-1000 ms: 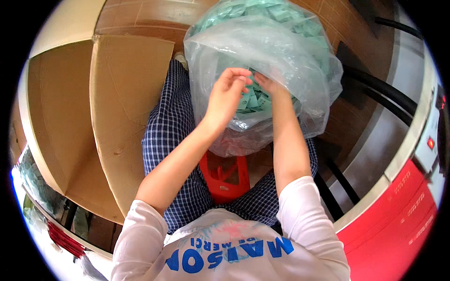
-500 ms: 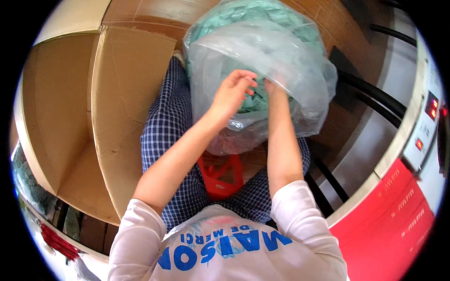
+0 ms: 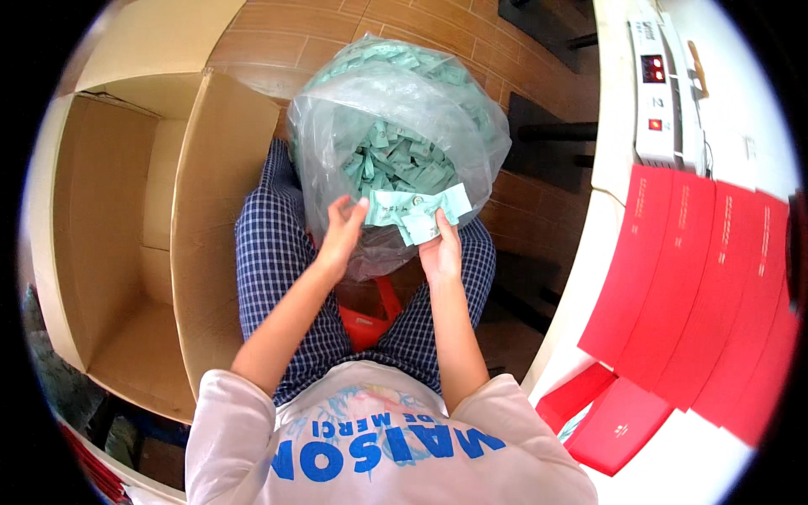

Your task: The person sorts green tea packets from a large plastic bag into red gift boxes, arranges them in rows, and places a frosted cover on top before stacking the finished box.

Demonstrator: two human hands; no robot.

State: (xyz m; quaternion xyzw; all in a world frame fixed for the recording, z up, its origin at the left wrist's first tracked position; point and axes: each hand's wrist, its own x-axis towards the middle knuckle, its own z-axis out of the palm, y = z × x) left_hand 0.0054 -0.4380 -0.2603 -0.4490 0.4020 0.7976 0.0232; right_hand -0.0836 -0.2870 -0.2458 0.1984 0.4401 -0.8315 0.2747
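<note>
My right hand (image 3: 442, 252) grips a couple of small mint-green sachets (image 3: 412, 210) with dark print, thumb on top. They are held over the near rim of a large clear plastic bag (image 3: 324, 164). My left hand (image 3: 341, 234) is beside the left end of the sachets, fingers apart and slightly curled; its thumb tip is close to that end, and whether it touches I cannot tell. Through the bag's mouth a heap of similar green sachets (image 3: 404, 160) shows. The bag stands on the floor between my knees.
At my left stands an open cardboard box (image 3: 114, 194), its flap (image 3: 219, 227) beside my leg. On the right, a white table (image 3: 581, 252) carries red boxes (image 3: 673, 278) and a white machine (image 3: 656, 93) with lit red displays. Something red (image 3: 366, 324) lies below the bag.
My right hand has come out of the bag with green sachets in it. My left hand has drawn back toward me. The view has shifted to the right, showing more of the table.
</note>
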